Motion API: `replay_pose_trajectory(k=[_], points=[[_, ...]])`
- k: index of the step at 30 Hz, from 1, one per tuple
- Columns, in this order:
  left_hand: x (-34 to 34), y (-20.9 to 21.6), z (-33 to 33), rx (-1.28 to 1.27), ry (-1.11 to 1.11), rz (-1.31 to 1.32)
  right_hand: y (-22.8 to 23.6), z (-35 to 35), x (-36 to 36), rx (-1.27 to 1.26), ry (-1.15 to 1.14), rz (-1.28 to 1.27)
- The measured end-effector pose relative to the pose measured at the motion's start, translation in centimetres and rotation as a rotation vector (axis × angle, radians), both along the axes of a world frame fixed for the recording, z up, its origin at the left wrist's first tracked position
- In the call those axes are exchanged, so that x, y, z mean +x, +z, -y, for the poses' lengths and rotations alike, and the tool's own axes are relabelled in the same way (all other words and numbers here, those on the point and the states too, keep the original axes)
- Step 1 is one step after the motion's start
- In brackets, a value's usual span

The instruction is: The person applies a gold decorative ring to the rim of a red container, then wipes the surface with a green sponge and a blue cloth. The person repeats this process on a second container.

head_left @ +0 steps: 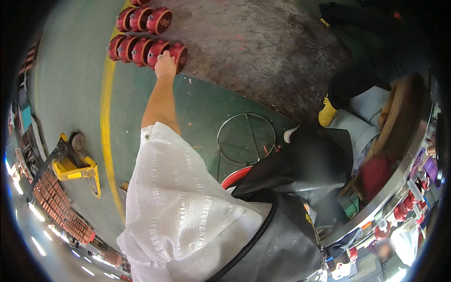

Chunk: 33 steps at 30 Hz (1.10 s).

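Note:
My left hand [165, 66] reaches far forward from a loose white sleeve. Its fingers are closed at the near end of a row of red, drum-shaped metal housings. They grip at the small fitting of one red housing [153, 55], right beside the last red housing [180, 57] in that row. The fingertips are partly hidden. The housings lie on their sides, tan rims and dark round ends to the right, small grey fittings to the left. A second, shorter row [141, 19] lies just beyond. My right hand is out of sight.
Right of the housings lies a dark, scuffed sheet [263, 51] on the green floor. Nearer stand a metal ring frame [246, 138] and a red round rim [237, 175] beside my black apron [291, 164]. A yellow wheeled device [77, 169] stands left; a person in dark clothing [366, 75] is at right.

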State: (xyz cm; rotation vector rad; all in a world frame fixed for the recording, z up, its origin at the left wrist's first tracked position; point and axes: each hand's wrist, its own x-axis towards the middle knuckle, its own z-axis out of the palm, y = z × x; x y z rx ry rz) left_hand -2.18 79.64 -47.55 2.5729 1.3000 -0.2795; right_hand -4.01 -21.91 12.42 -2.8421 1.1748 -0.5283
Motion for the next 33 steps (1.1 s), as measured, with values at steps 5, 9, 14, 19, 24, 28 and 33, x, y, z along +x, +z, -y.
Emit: replay_pose_trajectory(k=[5,9,14,19,24,28,33], points=[[-0.6,-1.4,-0.7,0.048,-0.066,-0.011,4.8,2.2,-4.9,0.020,-0.043,0.109],[0.4,0.5,0.5,0.140,-0.145,-0.172,11.2,3.2,-14.4,0.069,-0.125,0.309],[7.5,6.4,15.0,0.220,-0.427,0.217,14.6,1.8,-24.4,0.204,-0.104,0.576],[13.7,18.5,42.7,-0.860,-0.961,0.745,10.6,-1.6,-22.2,0.208,0.075,0.645],[10.9,40.3,64.5,-1.638,-1.568,0.676,8.1,-4.0,-19.6,0.637,0.347,0.676],[7.4,51.7,78.7,-1.997,-1.873,0.347,5.3,-3.1,-18.4,0.730,0.615,0.571],[4.0,52.7,87.7,-2.170,-1.603,-0.747,-2.2,-3.8,-17.1,0.903,0.529,0.699]])
